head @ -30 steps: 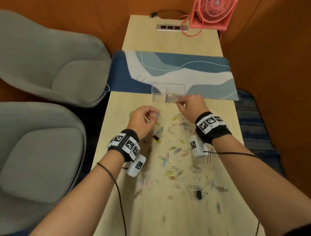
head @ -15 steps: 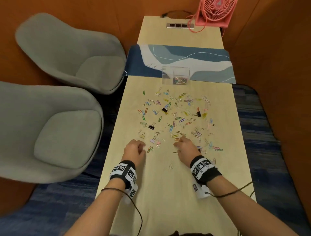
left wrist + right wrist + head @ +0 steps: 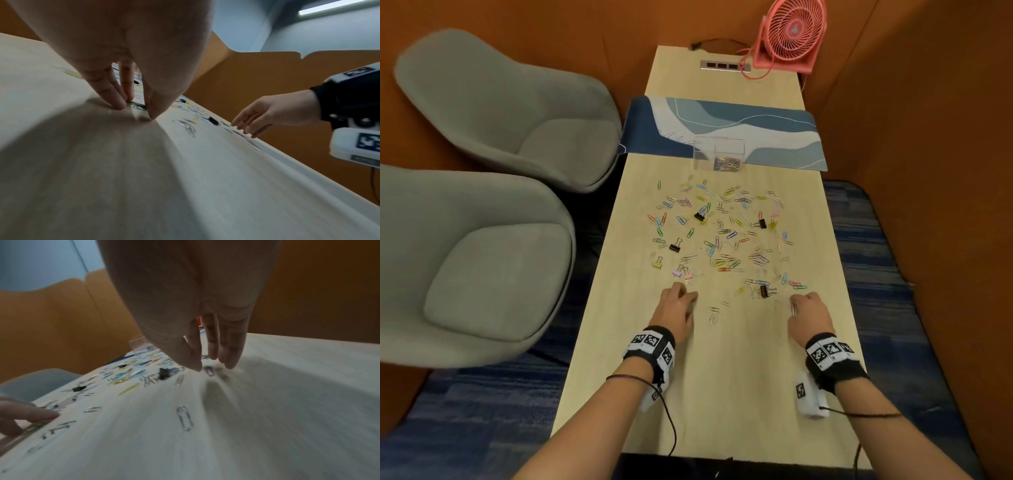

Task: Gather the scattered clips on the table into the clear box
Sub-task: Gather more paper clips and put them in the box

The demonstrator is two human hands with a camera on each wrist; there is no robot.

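Note:
Many coloured paper clips [image 3: 726,236] and a few binder clips lie scattered over the middle of the wooden table [image 3: 722,394]. The clear box [image 3: 719,156] stands at the far edge of the scatter, half on the mat, with several clips inside. My left hand [image 3: 686,295] is at the near left edge of the scatter; its thumb and fingers press down and pinch a green paper clip [image 3: 139,107]. My right hand [image 3: 795,305] is at the near right, fingers [image 3: 230,360] hanging straight over a silver paper clip [image 3: 209,370], holding nothing.
A blue and white mat [image 3: 763,130] crosses the table behind the box. A pink fan [image 3: 791,34] and a power strip [image 3: 724,65] sit at the far end. Two grey chairs [image 3: 482,222] stand to the left. A black binder clip [image 3: 765,291] lies near my right hand.
Both hands came back from the box to the near edge of the scatter. Since half a second ago the right hand has shifted to the right; the left hand has closed on a clip.

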